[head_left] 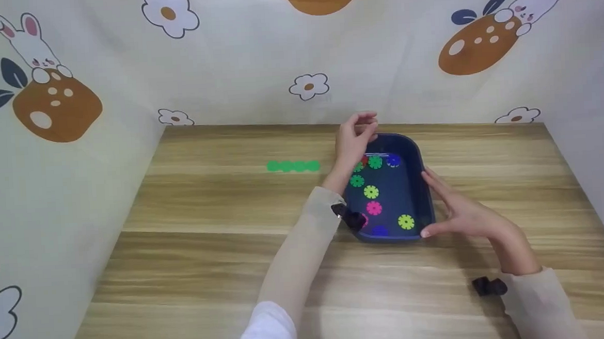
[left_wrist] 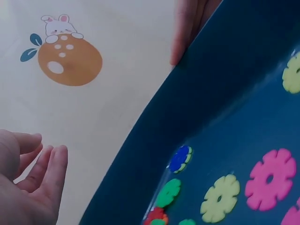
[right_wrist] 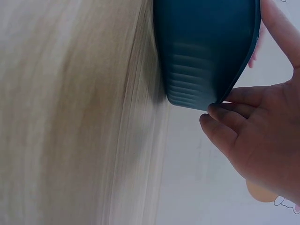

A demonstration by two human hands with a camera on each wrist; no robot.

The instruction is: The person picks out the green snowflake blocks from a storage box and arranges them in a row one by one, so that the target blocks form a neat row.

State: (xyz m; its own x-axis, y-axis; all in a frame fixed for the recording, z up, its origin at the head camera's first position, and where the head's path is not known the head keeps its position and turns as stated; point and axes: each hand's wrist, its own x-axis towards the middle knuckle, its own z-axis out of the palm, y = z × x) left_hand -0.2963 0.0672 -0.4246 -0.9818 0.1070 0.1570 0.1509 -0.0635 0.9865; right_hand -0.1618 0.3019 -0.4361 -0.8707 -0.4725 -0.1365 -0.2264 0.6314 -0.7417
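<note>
A dark blue plastic bin (head_left: 423,194) stands on the table, holding several flower-shaped discs. Among them are a pink disc (left_wrist: 270,179), a yellow disc (head_left: 406,222), a green disc (head_left: 375,161) and a blue disc (left_wrist: 180,159). My left hand (head_left: 355,141) hovers by the bin's far left corner; its fingers are loosely bent, with nothing between fingertips and thumb in the left wrist view. On the bin's right side my right hand (head_left: 462,213) touches the rim with outstretched fingers (right_wrist: 229,119), its thumb at the near right corner.
To the left of the bin, a row of several green discs (head_left: 293,166) lies on the wooden table (head_left: 209,267). A pale cloth (head_left: 234,64) printed with rabbits, oranges and flowers rises behind the table's far edge and along its sides.
</note>
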